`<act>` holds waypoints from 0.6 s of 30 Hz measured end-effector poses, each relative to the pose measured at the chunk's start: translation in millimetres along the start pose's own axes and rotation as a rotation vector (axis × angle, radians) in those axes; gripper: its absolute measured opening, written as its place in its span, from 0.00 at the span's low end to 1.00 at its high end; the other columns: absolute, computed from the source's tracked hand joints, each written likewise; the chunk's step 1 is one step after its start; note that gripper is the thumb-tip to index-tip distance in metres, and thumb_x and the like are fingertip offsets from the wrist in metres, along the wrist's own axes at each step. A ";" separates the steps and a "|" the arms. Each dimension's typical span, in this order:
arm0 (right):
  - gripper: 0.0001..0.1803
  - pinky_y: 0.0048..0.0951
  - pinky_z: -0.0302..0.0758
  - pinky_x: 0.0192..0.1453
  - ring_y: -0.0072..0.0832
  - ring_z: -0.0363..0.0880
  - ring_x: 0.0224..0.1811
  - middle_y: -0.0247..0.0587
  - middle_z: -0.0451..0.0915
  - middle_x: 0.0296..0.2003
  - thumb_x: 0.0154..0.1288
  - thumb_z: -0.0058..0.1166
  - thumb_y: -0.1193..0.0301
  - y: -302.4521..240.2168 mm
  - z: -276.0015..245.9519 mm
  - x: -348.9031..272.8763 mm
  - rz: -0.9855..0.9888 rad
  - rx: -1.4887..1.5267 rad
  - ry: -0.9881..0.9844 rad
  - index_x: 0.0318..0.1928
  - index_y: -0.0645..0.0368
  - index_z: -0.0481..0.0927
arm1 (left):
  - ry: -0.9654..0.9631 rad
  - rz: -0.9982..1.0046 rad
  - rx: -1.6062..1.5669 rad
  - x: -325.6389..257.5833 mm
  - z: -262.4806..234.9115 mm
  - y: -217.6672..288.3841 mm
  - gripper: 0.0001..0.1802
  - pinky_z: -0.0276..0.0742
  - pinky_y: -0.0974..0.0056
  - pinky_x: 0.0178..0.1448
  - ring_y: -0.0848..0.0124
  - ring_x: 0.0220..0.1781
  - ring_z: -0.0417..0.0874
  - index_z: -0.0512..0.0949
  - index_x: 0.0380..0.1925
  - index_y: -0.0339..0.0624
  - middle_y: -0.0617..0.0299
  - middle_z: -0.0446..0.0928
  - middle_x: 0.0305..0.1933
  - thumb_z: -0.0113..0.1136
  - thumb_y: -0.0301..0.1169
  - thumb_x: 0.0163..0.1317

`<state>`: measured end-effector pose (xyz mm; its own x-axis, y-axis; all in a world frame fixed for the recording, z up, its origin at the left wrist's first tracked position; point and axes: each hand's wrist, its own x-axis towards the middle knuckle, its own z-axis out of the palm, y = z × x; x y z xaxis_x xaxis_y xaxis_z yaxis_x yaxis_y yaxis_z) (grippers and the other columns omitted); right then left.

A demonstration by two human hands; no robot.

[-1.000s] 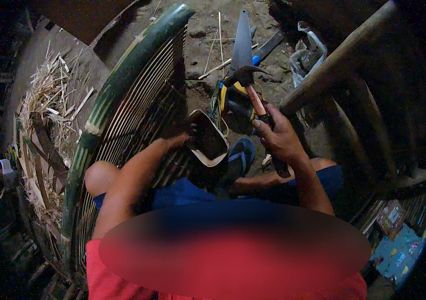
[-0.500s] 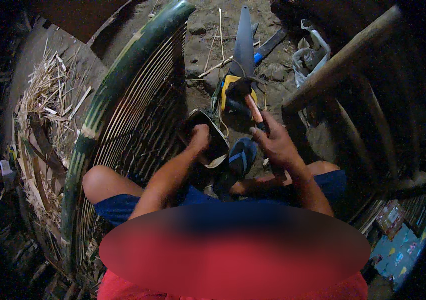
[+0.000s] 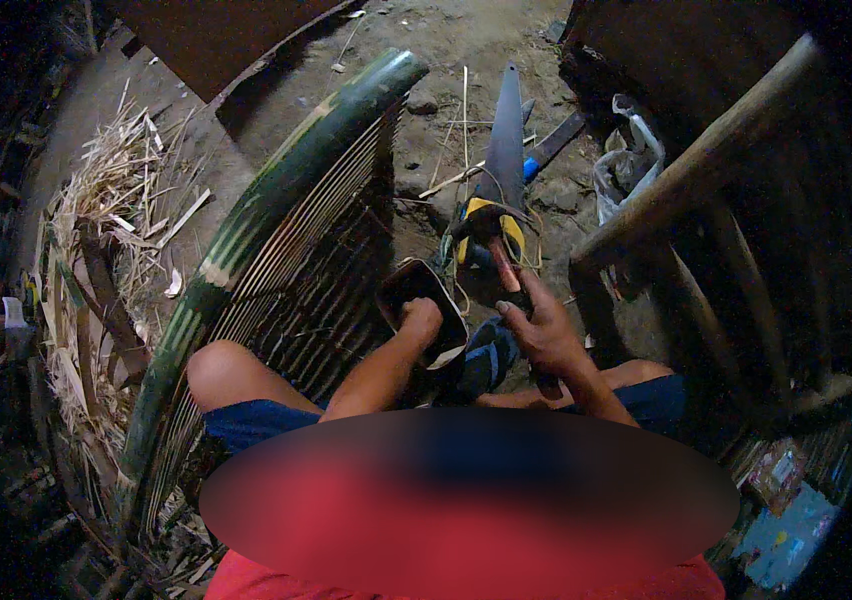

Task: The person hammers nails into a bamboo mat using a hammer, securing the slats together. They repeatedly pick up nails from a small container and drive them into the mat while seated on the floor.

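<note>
Since a second ago my left hand has come off the woven panel's edge and gone into the small dark container, fingers curled inside it, gripping its near wall. My right hand stays closed around the wooden handle of a hammer-like tool whose dark head lies just past the container. Container sits on the dirt between my knees, touching the woven bamboo panel with its thick green bamboo rim. A handsaw with a yellow-black grip lies beyond the tool. Blue sandal under my hands. Bamboo shavings piled far left.
</note>
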<state>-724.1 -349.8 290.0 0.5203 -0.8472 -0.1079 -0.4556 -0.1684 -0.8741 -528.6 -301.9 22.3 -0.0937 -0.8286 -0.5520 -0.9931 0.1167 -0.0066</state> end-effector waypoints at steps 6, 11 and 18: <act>0.26 0.33 0.72 0.61 0.32 0.77 0.56 0.49 0.79 0.53 0.71 0.54 0.71 -17.7 6.4 -4.1 0.139 0.040 -0.058 0.67 0.63 0.67 | 0.194 0.292 -0.409 -28.5 -47.2 -36.7 0.11 0.80 0.44 0.44 0.45 0.44 0.84 0.82 0.40 0.42 0.47 0.80 0.35 0.53 0.32 0.64; 0.25 0.30 0.73 0.58 0.28 0.77 0.52 0.45 0.79 0.51 0.72 0.54 0.70 -36.3 12.8 -7.7 0.007 0.079 -0.099 0.66 0.62 0.68 | 0.129 0.360 -0.451 -126.1 -172.3 -99.7 0.15 0.80 0.46 0.41 0.50 0.39 0.85 0.79 0.50 0.46 0.47 0.82 0.35 0.53 0.34 0.65; 0.26 0.29 0.75 0.54 0.28 0.78 0.50 0.44 0.79 0.52 0.75 0.49 0.71 -79.9 36.8 -15.1 -0.194 -0.077 -0.178 0.70 0.60 0.65 | 1.247 -0.112 -1.344 -359.6 -233.2 -221.1 0.16 0.82 0.62 0.46 0.67 0.40 0.84 0.76 0.53 0.35 0.58 0.81 0.41 0.59 0.32 0.70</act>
<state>-668.9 -305.0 344.0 0.7188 -0.6946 -0.0292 -0.3848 -0.3624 -0.8489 -291.6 -157.4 416.7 0.6010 -0.7502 0.2757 -0.3170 0.0929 0.9439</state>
